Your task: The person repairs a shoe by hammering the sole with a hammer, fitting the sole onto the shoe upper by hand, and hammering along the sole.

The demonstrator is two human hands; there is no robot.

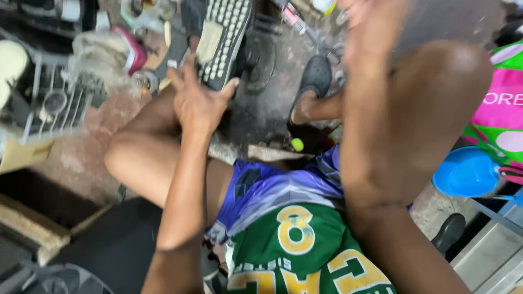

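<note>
A shoe [220, 41], turned sole-up so that its black sole with pale studs is shown, is held by the left hand [197, 100]. The hand is placed at the lower end of the sole, with the thumb pressed against the right edge and the fingers spread along the left edge, so the shoe is gripped rather than merely touched. The shoe is kept above the left knee, near the top middle of the view, over a stained concrete floor [87, 158].

The right hand [370, 24] is raised near the top edge, above the right knee; it is blurred and partly cut off by the frame, so it cannot be told whether it is open or closed, and nothing can be seen in it.

A foot in a black slipper [315, 76] is seen on the floor between the two arms. A small yellow-green ball [297, 144] is seen just below it, near the hem of the purple shorts. A blue plastic bowl [466, 173] lies at the right, beside a pink and green bag [498, 114]. A wire rack [52, 100] is seen at the far left, well apart from the shoe.
</note>
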